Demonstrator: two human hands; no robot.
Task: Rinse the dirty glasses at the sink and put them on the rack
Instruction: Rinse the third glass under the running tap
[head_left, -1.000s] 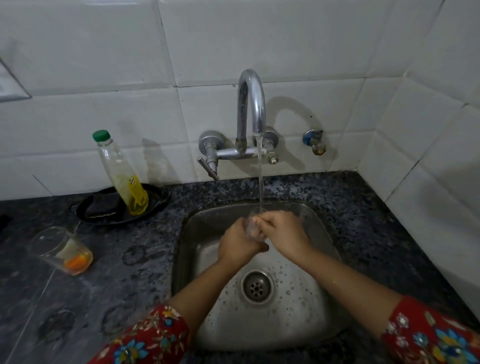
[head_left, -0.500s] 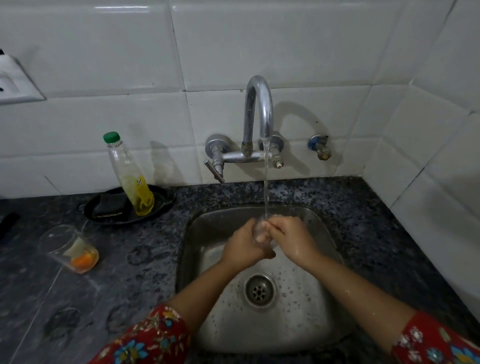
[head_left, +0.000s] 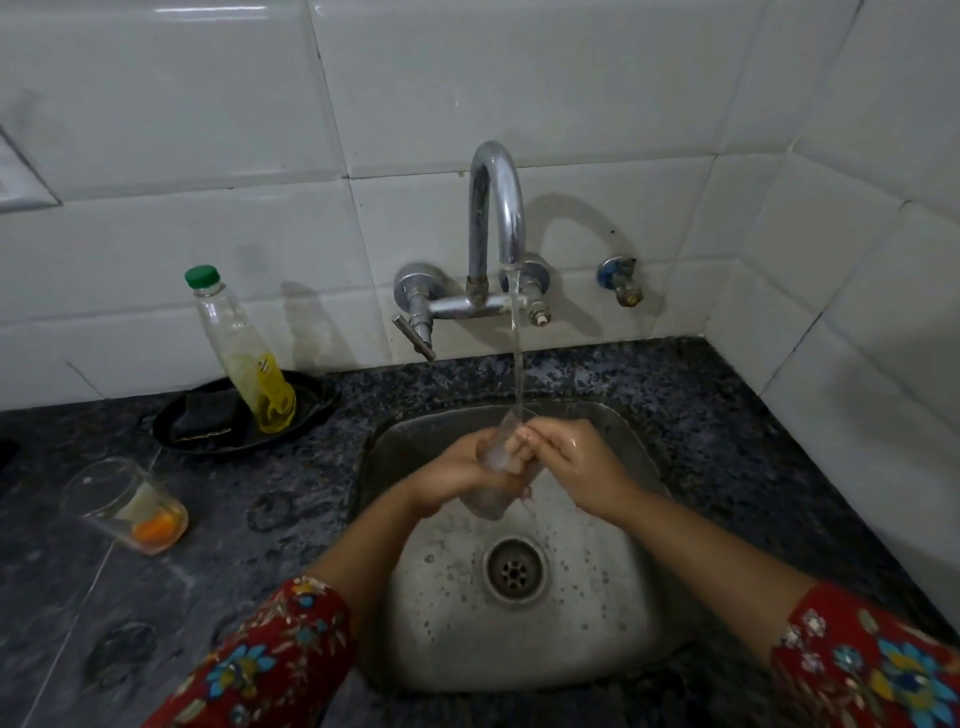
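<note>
Over the sink (head_left: 571, 613), head view: the glass (head_left: 488, 501) is under the water (head_left: 517, 353) from the tap (head_left: 496, 208), above the drain (head_left: 514, 570). The left grip (head_left: 457, 470) is wrapped round its body. The right grip (head_left: 576, 467) is curled at the rim, fingertips pinching the lip or reaching just inside; I cannot tell which.

A second ago both grips were bunched so tightly that the glass hardly showed. Now its rim stands clear above them, tipped toward the stream, and the water falls onto or just inside the lip. The base shows below the left palm. The grips have stayed in the same spot over the drain, so the change is a turn of the glass, not a move away.

I judge that the rinse of this glass is well under way but not finished. It has not left the sink, and no rack is in sight.

On the desk (head_left: 208, 571) to the left, the second glass (head_left: 127, 506) has not moved. It leans away from the sink with orange dregs in the bottom, so at least one more rinse is due. Behind it, a bottle (head_left: 244, 353) and sponge (head_left: 205, 418) sit on a black tray (head_left: 317, 400) as before.
</note>
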